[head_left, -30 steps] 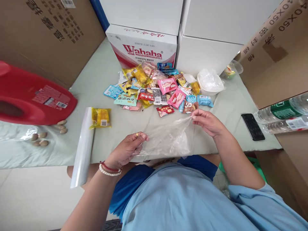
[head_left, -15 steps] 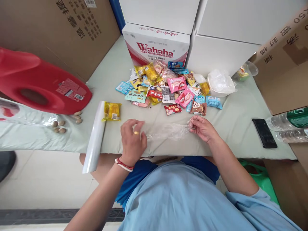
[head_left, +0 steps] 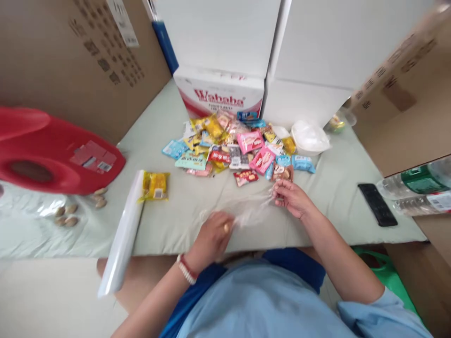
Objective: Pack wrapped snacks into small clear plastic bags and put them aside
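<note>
A thin clear plastic bag [head_left: 252, 209] lies stretched out near the front of the table. My right hand [head_left: 291, 198] pinches its right end between thumb and fingertips. Over the bag's left part is my left hand [head_left: 215, 234], curled and smeared by motion; whether its fingers grip the film cannot be made out. Beyond the bag spreads a heap of wrapped snacks, with a red packet [head_left: 245, 177], a brown packet [head_left: 283, 173] and a pink packet [head_left: 262, 159] along its near side. One yellow-wrapped snack [head_left: 155, 186] lies apart, left of the heap.
A roll of plastic film [head_left: 123, 234] overhangs the table's front edge. Left stand a red jug [head_left: 59, 150] and several nuts [head_left: 66, 216]. A white bowl [head_left: 310, 141] holds clear plastic. Right are a phone [head_left: 377, 204] and bottles [head_left: 419, 180]. Boxes, including a Wahaha carton [head_left: 218, 96], line the back.
My left hand has moved right along the bag, and its fingers have curled in. My right hand keeps its pinch on the bag's end. The whole view has shifted.
</note>
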Action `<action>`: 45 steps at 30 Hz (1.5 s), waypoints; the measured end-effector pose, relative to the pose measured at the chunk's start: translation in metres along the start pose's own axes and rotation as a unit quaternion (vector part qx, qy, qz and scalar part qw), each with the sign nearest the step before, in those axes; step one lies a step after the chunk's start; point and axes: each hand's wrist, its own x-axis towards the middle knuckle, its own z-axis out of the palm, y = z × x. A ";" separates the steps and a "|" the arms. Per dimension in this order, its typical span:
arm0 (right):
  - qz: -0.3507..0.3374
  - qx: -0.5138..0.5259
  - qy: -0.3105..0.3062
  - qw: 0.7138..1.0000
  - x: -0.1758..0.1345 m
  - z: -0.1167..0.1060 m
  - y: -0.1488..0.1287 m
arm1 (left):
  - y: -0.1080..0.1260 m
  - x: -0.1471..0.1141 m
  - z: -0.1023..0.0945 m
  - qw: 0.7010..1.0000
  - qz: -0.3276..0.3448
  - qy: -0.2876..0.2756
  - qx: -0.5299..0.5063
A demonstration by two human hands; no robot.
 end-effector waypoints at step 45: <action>-0.331 -0.500 -0.249 0.760 -0.052 -0.028 -0.029 | -0.027 -0.031 0.009 0.987 -0.082 -0.135 -0.031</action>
